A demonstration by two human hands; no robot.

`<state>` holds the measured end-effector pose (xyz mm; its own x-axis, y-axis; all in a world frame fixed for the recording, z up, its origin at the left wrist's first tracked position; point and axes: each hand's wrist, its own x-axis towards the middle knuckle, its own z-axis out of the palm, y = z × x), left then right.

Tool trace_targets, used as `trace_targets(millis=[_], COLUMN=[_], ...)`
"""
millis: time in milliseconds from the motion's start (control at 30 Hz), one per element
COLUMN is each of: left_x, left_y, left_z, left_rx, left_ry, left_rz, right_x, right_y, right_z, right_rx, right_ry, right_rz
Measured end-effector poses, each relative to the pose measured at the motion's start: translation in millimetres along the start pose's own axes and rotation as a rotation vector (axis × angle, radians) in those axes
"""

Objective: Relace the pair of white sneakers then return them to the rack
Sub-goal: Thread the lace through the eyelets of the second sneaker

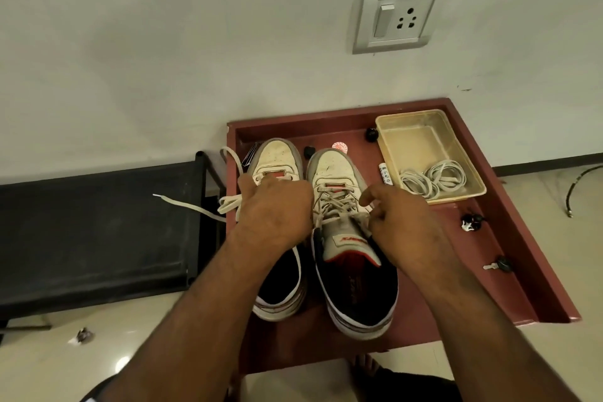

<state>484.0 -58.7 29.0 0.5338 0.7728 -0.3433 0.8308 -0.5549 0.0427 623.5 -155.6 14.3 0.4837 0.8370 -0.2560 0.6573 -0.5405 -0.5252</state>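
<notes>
I see both sneakers side by side on the red tabletop [509, 277]. My left hand [274, 209] curls over the left sneaker [277, 157], gripping its lace [192, 207]. My right hand [401, 222] pinches the lace at the right sneaker [336, 163]. Spare laces [430, 178] lie in a tray [408, 137] far right.

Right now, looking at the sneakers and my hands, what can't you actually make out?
- Head view: left sneaker lacing, covered by the left hand.
- Right hand fingertips face away, so its hold on the right sneaker laces is unclear.
- Tongue label lettering is too small.
- Rack isn't identifiable.
</notes>
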Motion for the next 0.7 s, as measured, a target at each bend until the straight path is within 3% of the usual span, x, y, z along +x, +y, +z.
trace_targets(millis=[100, 200, 233, 300, 367, 400, 467, 533, 600, 700], left_x=[-1, 2, 3, 0, -9, -14, -25, -31, -32, -33], left_y=[3, 3, 3, 5, 8, 6, 0, -6, -11, -23], left_z=[2, 4, 3, -8, -28, -39, -58, -68, -70, -69], left_rx=[0.072, -0.051, -0.199, -0.759, -1.322, -1.461, -1.421, -1.167, -0.986, -0.981], left_ry=[-0.057, 0.008, 0.052, 0.109, 0.139, 0.169, 0.212, 0.168, 0.043, -0.085], left_rz=[0.013, 0.011, 0.015, 0.044, 0.144, 0.206, 0.317, 0.422, 0.500, 0.497], right_x=[1, 3, 3, 6, 11, 13, 13, 9, 6, 4], right_y=[-1, 2, 4, 5, 3, 1, 0, -3, -9, -15], right_z=[-1, -1, 1, 4, 3, 1, -10, -17, -18, -13], right_rx=[0.028, 0.046, 0.052, 0.119, 0.320, 0.443, 0.639, 0.723, 0.656, 0.623], right_ry=[-0.029, -0.035, -0.034, -0.027, 0.035, 0.084, 0.151, 0.124, 0.047, -0.041], right_rz=[-0.074, -0.126, -0.130, -0.104, -0.050, -0.037, -0.084, -0.213, -0.354, -0.437])
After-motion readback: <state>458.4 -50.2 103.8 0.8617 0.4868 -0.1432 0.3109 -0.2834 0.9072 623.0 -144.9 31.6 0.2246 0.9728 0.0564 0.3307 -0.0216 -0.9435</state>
